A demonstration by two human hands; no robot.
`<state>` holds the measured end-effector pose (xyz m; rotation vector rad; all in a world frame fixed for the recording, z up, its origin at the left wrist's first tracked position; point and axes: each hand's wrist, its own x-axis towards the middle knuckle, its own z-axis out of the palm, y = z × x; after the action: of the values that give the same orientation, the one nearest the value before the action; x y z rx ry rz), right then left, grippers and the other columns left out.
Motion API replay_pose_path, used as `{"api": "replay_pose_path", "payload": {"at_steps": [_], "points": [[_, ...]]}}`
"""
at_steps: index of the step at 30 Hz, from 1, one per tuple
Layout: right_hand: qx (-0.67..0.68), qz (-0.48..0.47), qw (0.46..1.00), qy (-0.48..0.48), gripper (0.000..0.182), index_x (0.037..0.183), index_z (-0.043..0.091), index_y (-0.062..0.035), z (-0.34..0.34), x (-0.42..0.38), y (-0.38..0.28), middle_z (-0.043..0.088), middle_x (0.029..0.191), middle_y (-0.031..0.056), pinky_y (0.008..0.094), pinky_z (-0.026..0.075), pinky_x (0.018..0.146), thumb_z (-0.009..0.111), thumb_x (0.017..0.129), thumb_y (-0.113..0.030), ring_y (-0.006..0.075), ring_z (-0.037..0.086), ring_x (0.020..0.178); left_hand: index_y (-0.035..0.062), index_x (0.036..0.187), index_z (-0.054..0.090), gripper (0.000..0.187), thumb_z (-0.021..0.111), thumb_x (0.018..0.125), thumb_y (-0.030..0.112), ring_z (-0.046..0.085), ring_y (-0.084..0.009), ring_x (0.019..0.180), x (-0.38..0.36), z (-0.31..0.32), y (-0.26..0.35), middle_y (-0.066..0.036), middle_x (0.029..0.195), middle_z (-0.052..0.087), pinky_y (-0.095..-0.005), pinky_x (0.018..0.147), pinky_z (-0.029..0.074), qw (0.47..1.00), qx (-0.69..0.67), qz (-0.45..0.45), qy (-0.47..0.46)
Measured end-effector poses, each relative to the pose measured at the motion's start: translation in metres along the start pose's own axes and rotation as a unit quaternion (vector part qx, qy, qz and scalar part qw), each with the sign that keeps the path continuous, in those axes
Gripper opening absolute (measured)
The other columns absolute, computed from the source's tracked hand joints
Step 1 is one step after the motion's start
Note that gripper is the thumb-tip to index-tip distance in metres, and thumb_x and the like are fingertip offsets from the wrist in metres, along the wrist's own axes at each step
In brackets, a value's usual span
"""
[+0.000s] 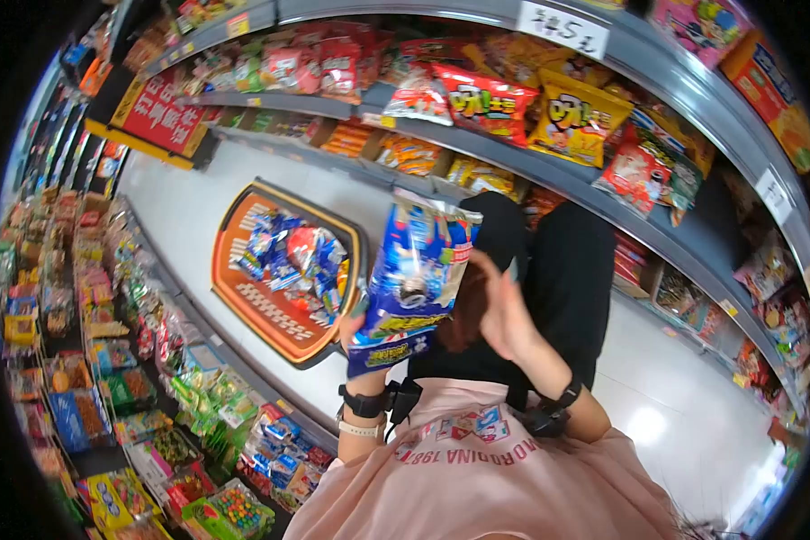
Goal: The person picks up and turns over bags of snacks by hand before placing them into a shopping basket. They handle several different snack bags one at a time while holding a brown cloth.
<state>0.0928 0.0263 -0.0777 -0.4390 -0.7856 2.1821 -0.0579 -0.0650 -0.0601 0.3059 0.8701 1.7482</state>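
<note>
A blue snack bag [414,265] with yellow lettering hangs in front of my knees. My left hand [351,330] grips its left edge, the fingers mostly hidden behind it. Under its lower end shows another blue packet edge [389,352] with similar print. My right hand [504,315] is beside the bag's right side, palm turned toward it and fingers apart, holding nothing. To the left on the floor sits an orange basket [238,290] with a dark rim, and blue, red and yellow snack packets [288,256] lie in it.
A grey shelf [549,166] full of snack bags curves along the front and right. Red and yellow bags [580,115] overhang its edge. On the left stands another low shelf of packaged sweets [211,387]. A red sign [157,117] is at the aisle's far end.
</note>
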Motion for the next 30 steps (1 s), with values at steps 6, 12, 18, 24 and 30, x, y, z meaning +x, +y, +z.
{"api": "replay_pose_path", "payload": {"at_steps": [6, 12, 18, 24, 30], "points": [[0.033, 0.127, 0.989, -0.069, 0.085, 0.127, 0.013, -0.0091, 0.001, -0.007, -0.016, 0.034, 0.118, 0.0046, 0.0283, 0.034, 0.088, 0.066, 0.061, -0.002, 0.0146, 0.035, 0.108, -0.0026, 0.107, 0.047, 0.058, 0.05, 0.068, 0.041, 0.033, -0.0287, 0.113, 0.02, 0.048, -0.004, -0.019, 0.116, 0.04, -0.0372, 0.095, 0.022, 0.903, 0.33, 0.158, -0.223], [0.023, 0.094, 0.993, -0.071, 0.073, 0.122, 0.024, -0.0019, -0.015, -0.018, -0.017, 0.042, 0.111, 0.006, 0.0277, 0.035, 0.086, 0.068, 0.063, -0.013, 0.0138, 0.041, 0.102, 0.0021, 0.114, 0.041, 0.055, 0.044, 0.075, 0.04, 0.032, -0.0277, 0.113, 0.017, 0.053, -0.001, -0.015, 0.118, 0.038, -0.0396, 0.093, 0.022, 0.753, 0.548, 0.357, -0.078], [0.024, 0.244, 0.969, -0.039, 0.079, 0.121, 0.028, -0.0007, -0.012, -0.046, -0.051, 0.039, 0.117, 0.009, 0.0333, 0.029, 0.092, 0.072, 0.058, -0.019, 0.0184, 0.038, 0.107, 0.0048, 0.127, 0.017, 0.062, 0.046, 0.078, 0.031, 0.024, -0.024, 0.119, 0.005, -0.015, -0.013, -0.012, 0.129, 0.024, -0.0346, 0.097, 0.02, 0.976, 0.191, -0.074, -0.071], [0.093, 0.237, 0.967, -0.023, 0.065, 0.121, 0.026, -0.0022, -0.01, -0.037, -0.06, 0.044, 0.111, 0.0091, 0.031, 0.032, 0.089, 0.062, 0.068, -0.011, 0.0159, 0.043, 0.102, 0.002, 0.121, 0.029, 0.057, 0.054, 0.073, 0.019, 0.041, -0.02, 0.105, 0.005, 0.0, -0.018, -0.01, 0.117, 0.04, -0.0305, 0.089, 0.032, 0.987, 0.133, -0.093, -0.011], [0.007, 0.233, 0.972, 0.027, 0.058, 0.118, 0.032, -0.0013, -0.004, -0.032, -0.066, 0.047, 0.107, 0.0085, 0.0294, 0.034, 0.088, 0.062, 0.07, -0.012, 0.0156, 0.046, 0.099, 0.0, 0.119, 0.032, 0.057, 0.056, 0.071, 0.018, 0.043, -0.0186, 0.103, 0.005, 0.001, -0.03, -0.011, 0.113, 0.043, -0.0274, 0.088, 0.031, 0.963, 0.263, 0.007, 0.056]]}}
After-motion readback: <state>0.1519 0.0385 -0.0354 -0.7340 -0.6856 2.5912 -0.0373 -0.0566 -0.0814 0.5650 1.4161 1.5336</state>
